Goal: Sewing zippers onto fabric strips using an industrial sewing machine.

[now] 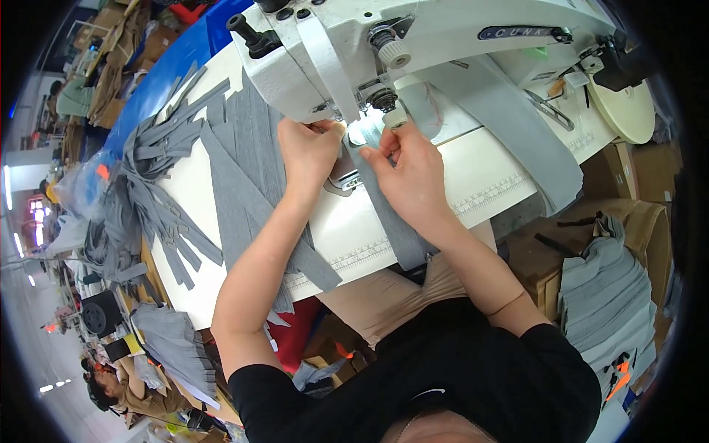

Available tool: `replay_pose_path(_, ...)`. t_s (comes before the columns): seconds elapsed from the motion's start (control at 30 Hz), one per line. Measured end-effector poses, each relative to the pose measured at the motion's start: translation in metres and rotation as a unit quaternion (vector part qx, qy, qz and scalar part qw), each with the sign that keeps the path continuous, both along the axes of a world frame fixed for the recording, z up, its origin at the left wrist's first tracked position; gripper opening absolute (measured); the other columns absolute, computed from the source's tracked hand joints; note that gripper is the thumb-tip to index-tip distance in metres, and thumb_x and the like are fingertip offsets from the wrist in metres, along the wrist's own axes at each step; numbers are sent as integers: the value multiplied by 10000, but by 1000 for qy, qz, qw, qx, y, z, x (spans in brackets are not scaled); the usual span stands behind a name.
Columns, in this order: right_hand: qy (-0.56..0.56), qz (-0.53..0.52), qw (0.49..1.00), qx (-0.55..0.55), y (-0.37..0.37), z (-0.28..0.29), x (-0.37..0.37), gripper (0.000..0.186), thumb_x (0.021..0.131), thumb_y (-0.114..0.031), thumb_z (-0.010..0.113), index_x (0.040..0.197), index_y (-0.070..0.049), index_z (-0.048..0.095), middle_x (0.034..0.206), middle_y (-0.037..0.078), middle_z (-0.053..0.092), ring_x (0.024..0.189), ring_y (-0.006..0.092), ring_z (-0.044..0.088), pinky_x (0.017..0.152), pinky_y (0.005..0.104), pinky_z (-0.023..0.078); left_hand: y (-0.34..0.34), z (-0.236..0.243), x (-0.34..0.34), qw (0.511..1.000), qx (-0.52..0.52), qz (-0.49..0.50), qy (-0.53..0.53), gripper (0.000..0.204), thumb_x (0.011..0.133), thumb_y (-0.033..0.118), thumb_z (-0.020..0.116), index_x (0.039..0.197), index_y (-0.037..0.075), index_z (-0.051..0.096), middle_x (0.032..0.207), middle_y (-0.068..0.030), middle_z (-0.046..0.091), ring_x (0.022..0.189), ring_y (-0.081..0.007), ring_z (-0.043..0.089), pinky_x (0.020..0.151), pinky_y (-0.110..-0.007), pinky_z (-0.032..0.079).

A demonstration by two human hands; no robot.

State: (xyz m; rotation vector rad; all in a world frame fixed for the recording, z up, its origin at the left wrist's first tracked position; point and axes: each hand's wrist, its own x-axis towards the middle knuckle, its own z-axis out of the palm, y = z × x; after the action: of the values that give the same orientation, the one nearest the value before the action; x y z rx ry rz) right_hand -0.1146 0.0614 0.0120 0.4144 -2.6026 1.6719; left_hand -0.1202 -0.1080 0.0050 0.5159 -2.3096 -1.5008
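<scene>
A grey fabric strip (395,221) runs from under the lit needle area of a white sewing machine (473,29) over the table's front edge to my lap. My right hand (413,173) is closed at the strip's right side, thumb and curled fingers pinching it near the presser area. My left hand (306,155) is left of the needle, its fingertips pressed together; what they pinch is hidden behind them. Under and beside my left forearm, long flat grey fabric strips (247,155) lie overlapping on the white table (369,255).
Narrow grey strips (159,144) are heaped at the table's left, by a blue sheet or bin (166,88). A wide grey fabric piece (509,122) and metal snips (550,109) lie right. Grey pieces (609,295) hang over a cardboard box (653,229). Another person (140,395) appears lower left.
</scene>
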Motion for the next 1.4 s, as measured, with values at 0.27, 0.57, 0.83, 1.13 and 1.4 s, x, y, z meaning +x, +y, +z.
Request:
replay_pose_path(0.27, 35, 2, 999, 8, -2, -1, 0, 235, 860, -100, 790, 911, -52, 566, 746, 91, 635, 773, 320, 635, 681, 451, 495, 5, 0, 5, 999, -36, 27, -8, 103, 778, 18, 776, 834, -44, 716, 733, -68, 715, 618, -125, 624, 581, -316, 489)
replay_pose_path(0.57, 202, 19, 979, 7, 32, -6, 16, 194, 870, -84, 775, 924, -72, 589, 798, 64, 638, 793, 313, 614, 663, 442, 495, 23, 5, 59, 982, -186, -14, 41, 265, 826, 180, 862, 807, -9, 676, 725, -70, 614, 597, -206, 536, 591, -380, 437)
replay_pose_path(0.83, 148, 153, 976, 51, 132, -26, 105, 264, 867, -198, 843, 949, -49, 642, 783, 58, 588, 711, 265, 572, 615, 381, 460, 61, 10, 130, 991, 79, -98, -52, 339, 928, 294, 823, 859, 22, 633, 708, -16, 600, 631, -169, 520, 606, -307, 407)
replay_pose_path(1.13, -62, 162, 984, 33, 133, -48, 116, 298, 865, -209, 857, 861, -2, 643, 786, 77, 554, 741, 244, 551, 640, 372, 451, 50, 18, 167, 872, 474, -86, -85, 264, 1119, 299, 545, 1104, 40, 594, 1023, -184, 774, 855, -210, 760, 817, -337, 617)
replay_pose_path(1.4, -86, 240, 965, -57, 137, -20, 128, 253, 902, -144, 813, 836, -1, 615, 829, 85, 538, 754, 226, 548, 657, 342, 449, 62, 6, 201, 821, 558, -115, -17, 278, 1134, 278, 503, 1208, 24, 590, 1047, -203, 765, 910, -250, 765, 840, -356, 625)
